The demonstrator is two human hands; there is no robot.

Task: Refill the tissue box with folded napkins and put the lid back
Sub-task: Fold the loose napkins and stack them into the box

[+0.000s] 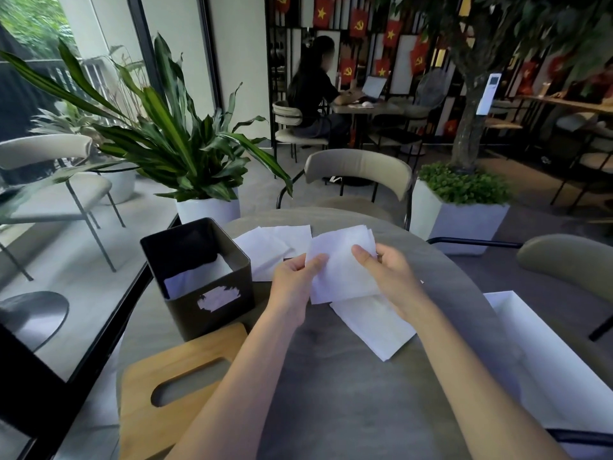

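A dark square tissue box [212, 312] stands open on the round grey table, with some white napkins lying low inside it. Its wooden lid [172, 383], with an oval slot, lies flat in front of the box near the table's edge. Both hands hold a white folded napkin [341, 270] above the table to the right of the box. My left hand [293, 280] pinches its left edge and my right hand [388, 270] grips its right side. More napkins lie behind [275, 242] and under my right forearm [374, 325].
A white paper bag or box [544, 363] lies at the table's right edge. A beige chair [358, 171] faces me across the table, a potted plant [185, 141] stands at the left behind the box. A person sits at a far table.
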